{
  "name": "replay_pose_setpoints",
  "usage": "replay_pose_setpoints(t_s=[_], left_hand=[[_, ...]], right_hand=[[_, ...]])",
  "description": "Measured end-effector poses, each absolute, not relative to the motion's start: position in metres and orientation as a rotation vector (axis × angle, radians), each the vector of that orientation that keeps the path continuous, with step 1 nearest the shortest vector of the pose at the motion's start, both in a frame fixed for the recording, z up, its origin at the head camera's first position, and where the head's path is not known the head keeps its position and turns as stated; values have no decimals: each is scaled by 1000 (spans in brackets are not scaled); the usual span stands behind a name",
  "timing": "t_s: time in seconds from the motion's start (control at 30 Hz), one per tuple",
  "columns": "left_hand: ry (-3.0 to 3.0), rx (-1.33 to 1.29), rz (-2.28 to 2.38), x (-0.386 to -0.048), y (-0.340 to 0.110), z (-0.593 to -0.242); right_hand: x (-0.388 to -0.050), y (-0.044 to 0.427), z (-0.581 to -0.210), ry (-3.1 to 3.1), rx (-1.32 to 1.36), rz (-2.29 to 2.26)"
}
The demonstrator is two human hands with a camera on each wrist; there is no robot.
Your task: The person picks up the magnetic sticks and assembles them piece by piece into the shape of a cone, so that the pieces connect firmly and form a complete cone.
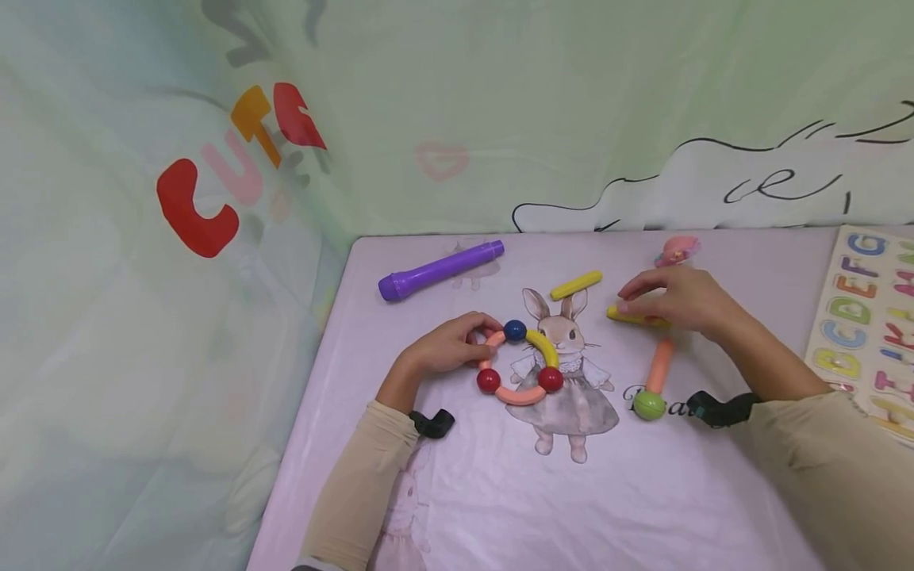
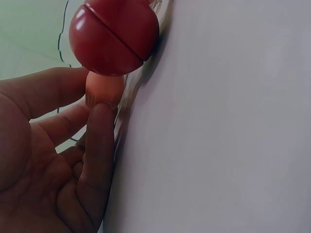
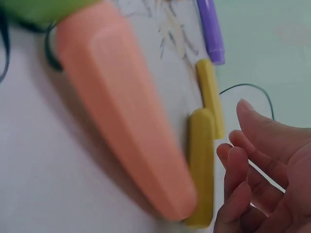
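Observation:
My left hand (image 1: 448, 342) pinches an orange curved piece (image 2: 104, 87) of a toy ring lying on the table. The ring joins orange and yellow (image 1: 546, 346) curved pieces with a blue ball (image 1: 515, 331) and two red balls (image 1: 489, 381). Over a yellow stick (image 1: 623, 315) at the right hovers my right hand (image 1: 681, 297), its fingers loosely bent. The right wrist view shows a gap between this hand and the yellow stick (image 3: 200, 170). Below it lies an orange stick (image 1: 660, 365) joined to a green ball (image 1: 649, 405).
Another yellow stick (image 1: 575, 285) lies further back, left of my right hand. A purple tube with a wider end (image 1: 443, 270) lies at the back left. Behind my right hand sits a small pink toy (image 1: 678, 250). An alphabet board (image 1: 875, 313) occupies the right edge.

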State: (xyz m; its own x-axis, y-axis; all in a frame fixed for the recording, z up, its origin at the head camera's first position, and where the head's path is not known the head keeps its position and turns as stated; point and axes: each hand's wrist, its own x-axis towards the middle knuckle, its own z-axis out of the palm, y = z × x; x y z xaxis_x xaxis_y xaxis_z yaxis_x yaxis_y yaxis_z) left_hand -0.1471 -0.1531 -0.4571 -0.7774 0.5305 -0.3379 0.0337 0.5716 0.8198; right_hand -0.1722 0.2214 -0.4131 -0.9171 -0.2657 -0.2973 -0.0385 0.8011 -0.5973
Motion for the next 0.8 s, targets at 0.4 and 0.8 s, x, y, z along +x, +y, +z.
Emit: replay_pose_setpoints(t_s=[0.4,0.8], left_hand=[[2247,450,1136,-148,-152,-460],[2235,441,1150,-147,-152,-457]], right_hand=[[-177,230,-433,2629,-228,-820],[-172,227,-429,2596,-203,-848]])
